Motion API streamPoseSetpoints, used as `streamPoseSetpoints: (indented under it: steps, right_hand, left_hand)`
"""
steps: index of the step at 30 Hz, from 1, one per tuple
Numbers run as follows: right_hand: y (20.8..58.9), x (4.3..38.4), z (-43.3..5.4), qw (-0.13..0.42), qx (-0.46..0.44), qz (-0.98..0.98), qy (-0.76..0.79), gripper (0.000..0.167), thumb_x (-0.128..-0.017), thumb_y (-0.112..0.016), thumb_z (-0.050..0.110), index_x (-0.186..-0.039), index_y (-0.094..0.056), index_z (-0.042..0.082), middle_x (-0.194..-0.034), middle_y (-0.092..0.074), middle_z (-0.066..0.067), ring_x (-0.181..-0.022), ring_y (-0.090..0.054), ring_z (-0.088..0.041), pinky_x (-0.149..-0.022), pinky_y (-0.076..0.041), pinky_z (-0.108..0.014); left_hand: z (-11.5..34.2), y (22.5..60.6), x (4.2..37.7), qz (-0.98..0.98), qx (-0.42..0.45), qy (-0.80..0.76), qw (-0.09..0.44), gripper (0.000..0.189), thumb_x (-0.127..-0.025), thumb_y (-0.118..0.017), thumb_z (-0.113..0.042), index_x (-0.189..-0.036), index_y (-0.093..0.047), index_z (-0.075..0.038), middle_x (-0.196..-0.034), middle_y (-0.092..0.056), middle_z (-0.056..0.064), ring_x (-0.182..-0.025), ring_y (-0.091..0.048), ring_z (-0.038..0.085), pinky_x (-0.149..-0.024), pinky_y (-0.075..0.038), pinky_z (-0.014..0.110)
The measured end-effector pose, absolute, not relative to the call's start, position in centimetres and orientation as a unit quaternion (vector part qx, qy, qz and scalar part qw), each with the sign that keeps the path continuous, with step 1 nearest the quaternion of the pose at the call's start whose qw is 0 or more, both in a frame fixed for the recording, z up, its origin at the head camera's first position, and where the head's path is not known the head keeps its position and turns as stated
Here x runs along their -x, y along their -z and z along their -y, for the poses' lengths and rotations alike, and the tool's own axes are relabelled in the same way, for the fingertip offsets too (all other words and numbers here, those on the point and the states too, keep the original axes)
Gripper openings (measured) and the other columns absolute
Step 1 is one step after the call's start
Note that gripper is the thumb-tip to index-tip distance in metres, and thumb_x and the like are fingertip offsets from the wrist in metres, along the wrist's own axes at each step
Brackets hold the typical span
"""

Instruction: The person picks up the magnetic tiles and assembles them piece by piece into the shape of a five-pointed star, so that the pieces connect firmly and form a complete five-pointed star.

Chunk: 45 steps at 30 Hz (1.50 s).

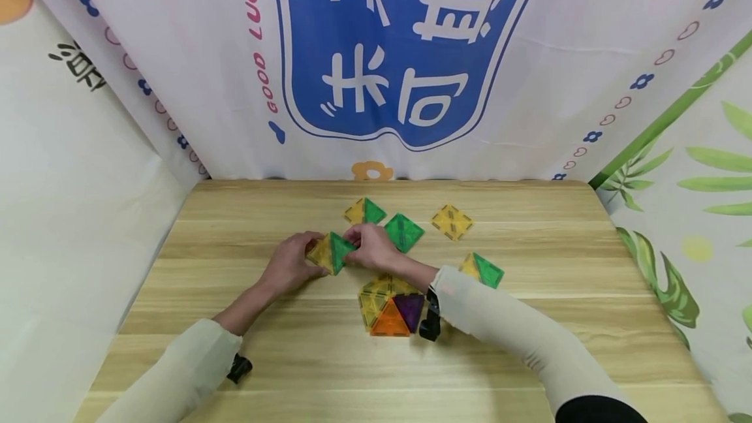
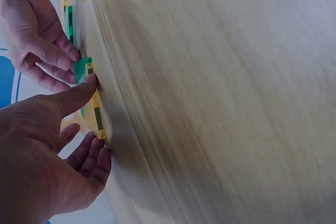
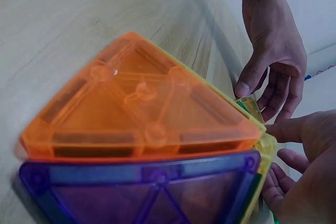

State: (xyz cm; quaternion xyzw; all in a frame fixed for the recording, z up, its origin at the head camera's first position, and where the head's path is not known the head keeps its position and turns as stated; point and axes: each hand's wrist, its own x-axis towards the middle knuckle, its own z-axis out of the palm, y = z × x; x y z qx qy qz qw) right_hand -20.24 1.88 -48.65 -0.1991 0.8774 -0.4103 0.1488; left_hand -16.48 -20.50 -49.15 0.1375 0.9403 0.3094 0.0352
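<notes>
On the left half of the table my left hand [image 1: 289, 261] pinches a yellow triangular magnetic tile [image 1: 320, 254] between thumb and fingers. Its edge meets a green triangular tile [image 1: 339, 252], so the pair forms a diamond. My right hand [image 1: 373, 247] pinches the green tile at its right corner. The left wrist view shows the pair edge-on, with the left thumb [image 2: 79, 95] on the yellow tile. Below my right forearm stands a raised build of yellow tiles [image 1: 371, 305], an orange triangle [image 1: 390, 320] and a purple triangle [image 1: 409, 310]; the forearm partly covers it.
Behind the hands lie a yellow-green diamond [image 1: 365, 211], a green diamond [image 1: 405, 234] and a yellow diamond [image 1: 452, 222]. Another yellow-green pair [image 1: 487, 271] lies right, partly behind the right sleeve. A printed curtain [image 1: 529, 116] hangs along the wooden table's [image 1: 282, 358] back edge.
</notes>
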Motion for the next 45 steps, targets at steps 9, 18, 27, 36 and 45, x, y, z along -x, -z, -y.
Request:
streamPoseSetpoints:
  steps: [9, 18, 27, 36, 45]
  right_hand:
    - [48.7, 20.1, -2.0, 0.142, 0.188, -0.875, 0.424, 0.028, -0.092, -0.081, 0.003, -0.119, -0.077, 0.006, -0.113, -0.075, -0.009, -0.106, -0.070, -0.024, -0.091, -0.059, -0.037]
    - [49.6, 20.4, -2.6, 0.185, 0.155, -0.832, 0.500, 0.024, -0.091, -0.078, -0.002, -0.113, -0.079, 0.007, -0.118, -0.072, -0.007, -0.105, -0.067, -0.022, -0.088, -0.057, -0.033]
    - [50.0, 20.7, -4.4, 0.247, 0.144, -0.755, 0.590, 0.026, -0.094, -0.075, -0.002, -0.120, -0.077, 0.002, -0.115, -0.072, -0.009, -0.098, -0.066, -0.016, -0.084, -0.057, -0.029]
    - [49.5, 20.4, -7.7, 0.294, 0.155, -0.691, 0.642, 0.024, -0.094, -0.070, -0.008, -0.118, -0.072, -0.004, -0.102, -0.071, -0.008, -0.088, -0.066, -0.016, -0.080, -0.058, -0.029]
    - [49.5, 20.1, -9.6, 0.314, 0.150, -0.668, 0.658, 0.021, -0.092, -0.068, -0.012, -0.112, -0.071, -0.004, -0.101, -0.070, -0.004, -0.091, -0.064, -0.016, -0.078, -0.057, -0.024]
  left_hand:
    - [20.3, 49.2, 16.5, -0.927, -0.121, -0.351, 0.057, 0.061, -0.076, -0.096, -0.007, -0.127, -0.063, 0.003, -0.119, -0.067, 0.018, -0.113, -0.064, 0.034, -0.099, -0.055, 0.051]
    - [20.1, 49.3, 16.6, -0.898, -0.113, -0.416, 0.085, 0.055, -0.078, -0.092, 0.003, -0.125, -0.064, 0.004, -0.123, -0.065, 0.021, -0.117, -0.065, 0.037, -0.102, -0.056, 0.050]
    - [20.7, 49.1, 16.5, -0.848, -0.134, -0.496, 0.132, 0.039, -0.091, -0.077, 0.009, -0.128, -0.065, 0.004, -0.133, -0.062, 0.023, -0.122, -0.065, 0.037, -0.101, -0.058, 0.040]
    - [19.4, 48.0, 16.2, -0.783, -0.155, -0.565, 0.209, 0.028, -0.096, -0.074, 0.003, -0.124, -0.071, 0.001, -0.130, -0.068, 0.018, -0.122, -0.068, 0.034, -0.095, -0.060, 0.031]
    - [17.2, 47.9, 15.6, -0.761, -0.169, -0.587, 0.218, 0.025, -0.094, -0.076, 0.004, -0.119, -0.070, 0.002, -0.127, -0.068, 0.019, -0.121, -0.069, 0.036, -0.095, -0.061, 0.033]
